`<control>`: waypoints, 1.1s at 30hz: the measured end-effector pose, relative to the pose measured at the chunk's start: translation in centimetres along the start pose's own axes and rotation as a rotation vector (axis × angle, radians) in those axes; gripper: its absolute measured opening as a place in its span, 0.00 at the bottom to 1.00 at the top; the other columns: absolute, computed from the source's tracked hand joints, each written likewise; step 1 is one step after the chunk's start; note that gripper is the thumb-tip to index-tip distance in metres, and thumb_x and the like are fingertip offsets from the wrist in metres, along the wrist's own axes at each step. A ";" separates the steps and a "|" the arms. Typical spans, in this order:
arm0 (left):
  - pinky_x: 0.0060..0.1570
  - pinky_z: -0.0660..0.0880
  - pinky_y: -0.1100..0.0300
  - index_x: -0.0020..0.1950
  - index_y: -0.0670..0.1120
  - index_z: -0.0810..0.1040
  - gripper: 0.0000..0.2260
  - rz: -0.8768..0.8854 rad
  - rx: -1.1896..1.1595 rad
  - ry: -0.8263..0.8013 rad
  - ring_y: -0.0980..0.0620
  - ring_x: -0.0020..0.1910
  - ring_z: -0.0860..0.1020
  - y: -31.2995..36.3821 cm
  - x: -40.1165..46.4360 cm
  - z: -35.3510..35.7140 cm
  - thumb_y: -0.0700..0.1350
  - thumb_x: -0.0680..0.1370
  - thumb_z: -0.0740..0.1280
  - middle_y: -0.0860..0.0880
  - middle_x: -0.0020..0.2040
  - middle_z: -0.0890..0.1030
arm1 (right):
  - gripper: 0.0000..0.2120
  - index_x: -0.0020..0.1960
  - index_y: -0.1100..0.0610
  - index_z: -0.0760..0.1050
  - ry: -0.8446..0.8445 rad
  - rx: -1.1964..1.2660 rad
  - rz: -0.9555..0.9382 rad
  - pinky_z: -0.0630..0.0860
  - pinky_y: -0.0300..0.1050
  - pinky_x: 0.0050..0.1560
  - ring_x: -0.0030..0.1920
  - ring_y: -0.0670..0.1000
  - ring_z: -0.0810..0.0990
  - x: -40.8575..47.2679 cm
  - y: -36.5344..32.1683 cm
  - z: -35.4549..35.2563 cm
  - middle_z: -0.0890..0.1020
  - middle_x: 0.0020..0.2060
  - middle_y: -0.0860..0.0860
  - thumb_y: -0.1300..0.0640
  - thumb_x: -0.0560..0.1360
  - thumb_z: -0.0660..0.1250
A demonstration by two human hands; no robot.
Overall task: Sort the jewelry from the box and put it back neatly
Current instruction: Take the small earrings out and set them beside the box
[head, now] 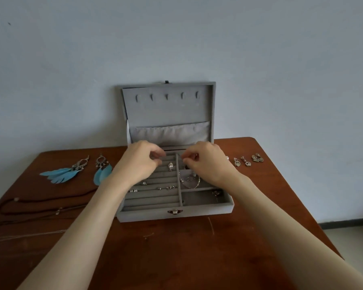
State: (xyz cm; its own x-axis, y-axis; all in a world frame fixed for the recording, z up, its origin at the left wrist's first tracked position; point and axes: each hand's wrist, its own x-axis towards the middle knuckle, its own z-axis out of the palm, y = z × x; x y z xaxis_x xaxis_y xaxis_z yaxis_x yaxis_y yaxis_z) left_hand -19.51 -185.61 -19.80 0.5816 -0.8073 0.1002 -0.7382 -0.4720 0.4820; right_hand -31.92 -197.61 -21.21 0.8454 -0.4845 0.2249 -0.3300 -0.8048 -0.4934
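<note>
I see the grey jewelry box (pixel 205 212) open at the centre of the wooden table (pixel 176 258), its lid (pixel 168 109) standing upright against the wall. Both hands are over the back of the tray. My left hand (pixel 139 162) sits at about eleven o'clock of the tray, fingers curled with thumb and forefinger drawn together — it seems to pinch something very fine, though I cannot tell what. My right hand (pixel 208 162), at about one o'clock, is curled too, its fingertips pinched on a thin thread or chain whose end I cannot make out. Below the right hand, a silver necklace (pixel 190 181) lies coiled in the upper right compartment. A ring (pixel 170 165) stands in the ring rolls on the left side, and small studs (pixel 166 187) sit lower down in the rolls. One small piece (pixel 216 193) lies in the lower right compartment.

On the table at nine o'clock of the box lie two blue feather earrings (pixel 61 174) and a brown cord necklace (pixel 40 203); at three o'clock, several small silver earrings (pixel 247 161).
</note>
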 end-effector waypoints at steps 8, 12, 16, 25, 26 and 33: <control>0.56 0.72 0.51 0.53 0.51 0.81 0.14 0.024 0.067 0.042 0.50 0.53 0.75 -0.3 0.1 2.4 0.56 0.71 0.70 0.51 0.50 0.80 | 0.11 0.54 0.51 0.81 0.000 -0.053 0.052 0.74 0.51 0.56 0.51 0.52 0.77 1.4 -0.3 1.2 0.81 0.50 0.51 0.58 0.76 0.62; 0.53 0.72 0.52 0.48 0.51 0.81 0.06 0.073 0.028 0.069 0.51 0.50 0.74 -0.5 0.2 2.0 0.50 0.73 0.70 0.53 0.45 0.78 | 0.10 0.53 0.51 0.81 0.039 -0.017 0.079 0.74 0.49 0.55 0.50 0.49 0.77 1.6 -0.1 1.4 0.81 0.49 0.49 0.57 0.76 0.63; 0.41 0.72 0.70 0.46 0.50 0.81 0.03 0.050 -0.115 0.038 0.59 0.42 0.77 -1.0 0.2 0.6 0.46 0.73 0.70 0.53 0.42 0.81 | 0.09 0.52 0.51 0.81 0.046 0.038 0.103 0.74 0.47 0.56 0.50 0.48 0.78 1.7 -0.2 1.8 0.82 0.49 0.49 0.56 0.75 0.64; 0.43 0.72 0.68 0.43 0.52 0.81 0.03 -0.025 -0.320 0.070 0.59 0.42 0.78 -2.6 0.1 -1.6 0.44 0.73 0.70 0.55 0.40 0.82 | 0.11 0.55 0.48 0.79 0.031 -0.020 0.044 0.70 0.46 0.54 0.51 0.49 0.74 1.7 -0.8 2.5 0.77 0.45 0.46 0.55 0.75 0.65; 0.43 0.71 0.68 0.43 0.53 0.81 0.04 -0.026 -0.314 0.063 0.59 0.42 0.78 -2.6 0.0 -1.6 0.44 0.74 0.69 0.56 0.40 0.81 | 0.11 0.56 0.48 0.78 0.028 -0.041 0.042 0.69 0.46 0.54 0.52 0.50 0.73 1.7 -0.8 2.6 0.77 0.46 0.47 0.55 0.74 0.66; 0.43 0.70 0.71 0.43 0.55 0.81 0.05 0.020 -0.287 -0.034 0.61 0.44 0.77 -2.1 -0.3 -1.9 0.44 0.75 0.68 0.57 0.42 0.81 | 0.11 0.54 0.47 0.80 0.011 -0.084 0.000 0.66 0.49 0.57 0.54 0.51 0.71 1.9 -1.5 3.6 0.73 0.45 0.47 0.49 0.74 0.66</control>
State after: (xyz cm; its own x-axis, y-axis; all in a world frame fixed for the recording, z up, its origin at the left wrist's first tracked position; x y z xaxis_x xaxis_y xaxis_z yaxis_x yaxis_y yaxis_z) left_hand -17.49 -183.71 -19.18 0.5528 -0.8290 0.0851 -0.6196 -0.3406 0.7072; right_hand -28.30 -196.12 -23.08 0.8409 -0.4877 0.2344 -0.3643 -0.8306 -0.4213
